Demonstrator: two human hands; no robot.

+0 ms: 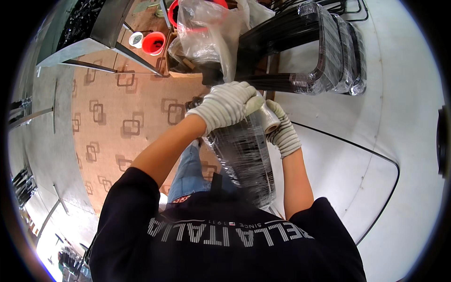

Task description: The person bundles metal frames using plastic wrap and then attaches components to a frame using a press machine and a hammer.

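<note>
The patterned brown floor (105, 141) spreads left of the black bundle (246, 162), and a white surface (329, 174) lies to its right. A metal table (101, 35) stands beyond the bundle to the left; black frames (324, 56), banded in clear film, are stacked beyond it to the right. The bundle itself, sheathed in shiny film, runs from under the person's hands back to the waist. A bent black rod (398, 168) lies right of it. Past its far end a clear bag (206, 35) bulges over a box (183, 74), with a red tub (153, 43) farther left. The gloved left hand (225, 105) curls over the bundle's far end, its exact hold hidden; the gloved right hand (283, 131) is closed around the film roll (269, 118) at the bundle's right edge. A white cup (136, 40) sits beyond the bundle, beside the tub.
</note>
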